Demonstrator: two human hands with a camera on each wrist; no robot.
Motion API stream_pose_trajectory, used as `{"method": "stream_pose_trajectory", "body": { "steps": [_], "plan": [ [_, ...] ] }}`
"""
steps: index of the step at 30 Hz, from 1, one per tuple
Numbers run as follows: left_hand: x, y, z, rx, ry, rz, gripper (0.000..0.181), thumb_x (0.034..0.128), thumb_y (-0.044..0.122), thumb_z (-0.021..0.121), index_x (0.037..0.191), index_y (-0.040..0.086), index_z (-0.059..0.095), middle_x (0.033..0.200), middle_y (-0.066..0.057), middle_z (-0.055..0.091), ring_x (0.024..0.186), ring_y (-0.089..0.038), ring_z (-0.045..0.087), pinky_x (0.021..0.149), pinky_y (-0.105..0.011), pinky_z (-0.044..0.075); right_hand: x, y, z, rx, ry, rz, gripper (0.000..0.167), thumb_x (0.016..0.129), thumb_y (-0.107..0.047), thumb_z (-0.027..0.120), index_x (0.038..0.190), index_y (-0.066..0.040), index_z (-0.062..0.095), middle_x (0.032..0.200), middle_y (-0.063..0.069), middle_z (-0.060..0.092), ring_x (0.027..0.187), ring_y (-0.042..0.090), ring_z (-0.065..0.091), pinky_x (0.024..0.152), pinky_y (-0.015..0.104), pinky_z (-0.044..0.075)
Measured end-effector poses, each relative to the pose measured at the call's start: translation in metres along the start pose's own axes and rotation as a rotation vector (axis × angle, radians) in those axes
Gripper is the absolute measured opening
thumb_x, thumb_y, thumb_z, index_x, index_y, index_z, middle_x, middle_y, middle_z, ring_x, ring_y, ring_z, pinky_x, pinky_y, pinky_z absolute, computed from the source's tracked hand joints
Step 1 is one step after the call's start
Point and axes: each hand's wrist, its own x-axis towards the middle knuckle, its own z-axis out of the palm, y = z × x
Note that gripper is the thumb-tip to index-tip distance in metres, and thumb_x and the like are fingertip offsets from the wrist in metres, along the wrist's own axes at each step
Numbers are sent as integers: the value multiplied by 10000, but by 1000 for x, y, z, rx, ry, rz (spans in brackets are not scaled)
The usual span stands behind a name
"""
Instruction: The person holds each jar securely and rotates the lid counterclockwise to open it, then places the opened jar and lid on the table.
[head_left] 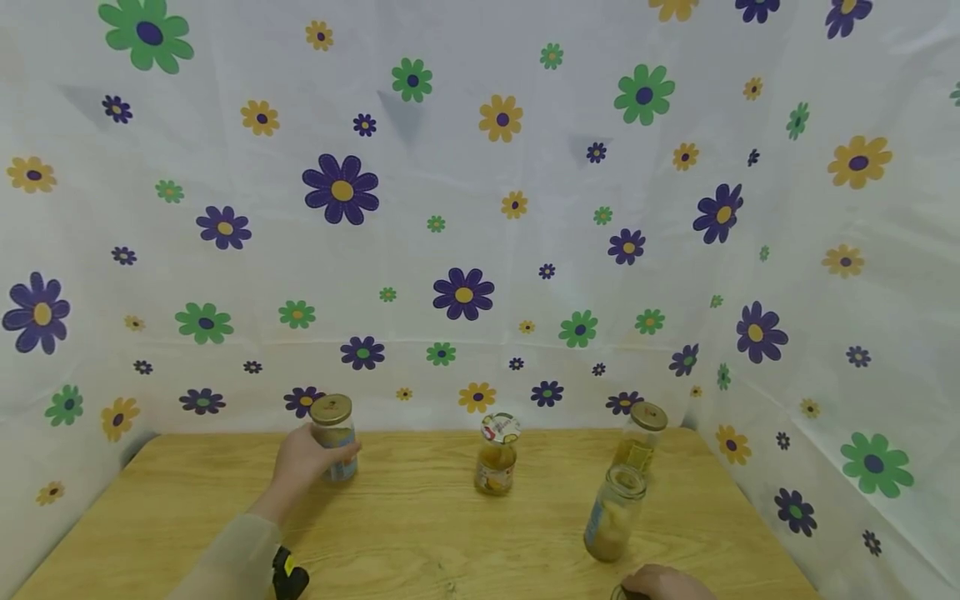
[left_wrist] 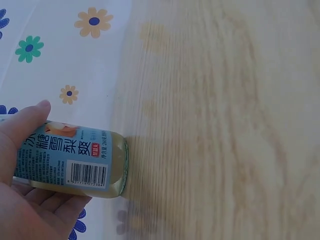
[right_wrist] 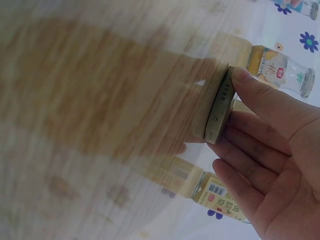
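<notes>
In the head view my left hand (head_left: 302,458) grips a glass jar (head_left: 343,467) with a gold lid and blue label at the table's back left. The left wrist view shows thumb and fingers round this jar (left_wrist: 75,160), its base at the tabletop. At the front right, my right hand (head_left: 667,583) is partly cut off by the frame. It pinches a gold jar lid (right_wrist: 220,107) between thumb and fingers, on edge close to the table. Beyond that hand stands an uncapped glass jar (head_left: 613,521) with a blue label and pale contents.
A small jar (head_left: 495,471) with a patterned white lid stands mid-table. Behind the uncapped jar is a gold-lidded jar (head_left: 636,450) with a yellow label. A black object (head_left: 288,575) shows by the left forearm. Flowered white cloth (head_left: 465,183) encloses the wooden table (head_left: 420,542).
</notes>
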Motion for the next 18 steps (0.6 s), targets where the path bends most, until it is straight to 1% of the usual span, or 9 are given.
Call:
{"method": "stream_pose_trajectory", "body": {
  "steps": [3, 6, 9, 12, 15, 18],
  "plan": [
    [-2, 1, 0, 37, -5, 10, 831, 908, 374, 833, 1399, -198, 483, 1398, -421, 574, 1272, -572, 598, 1054, -643, 539, 0, 1, 1, 6, -6, 34, 481, 997, -414, 730, 1239, 1, 749, 1116, 67, 785, 987, 17, 689, 837, 262, 606],
    [-6, 1, -2, 61, -10, 25, 823, 890, 389, 852, 1371, -189, 517, 1363, -409, 607, 1232, -562, 629, 1024, -627, 561, 1, 1, 2, -12, -5, 33, 489, 993, -421, 733, 1237, 3, 750, 1119, 70, 785, 992, 32, 696, 844, 271, 610],
    [-13, 5, -4, 64, -17, 42, 805, 876, 401, 865, 1343, -171, 546, 1327, -389, 640, 1189, -540, 660, 993, -607, 584, 2, 1, 1, -28, -3, 24, 493, 989, -423, 735, 1238, 2, 750, 1122, 74, 785, 998, 44, 701, 849, 279, 613],
    [-20, 13, -7, 76, -28, 65, 784, 859, 397, 880, 1312, -163, 572, 1284, -375, 667, 1136, -521, 686, 942, -587, 610, 2, 2, 1, -32, -2, 19, 492, 986, -417, 738, 1240, 5, 748, 1123, 82, 784, 998, 49, 701, 846, 281, 613],
    [-28, 25, -9, 82, -39, 77, 766, 844, 382, 894, 1298, -155, 589, 1261, -363, 682, 1108, -509, 700, 914, -575, 623, 1, 3, 2, -30, 0, 9, 489, 986, -407, 739, 1240, 11, 746, 1120, 89, 783, 995, 49, 700, 841, 279, 613],
    [-36, 37, -10, 63, -48, 84, 735, 834, 359, 906, 1287, -137, 607, 1250, -345, 696, 1093, -491, 712, 903, -566, 630, 0, 5, 3, -26, 2, 3, 490, 988, -403, 738, 1242, 16, 743, 1117, 88, 783, 993, 40, 696, 837, 273, 611]
  ]
}}
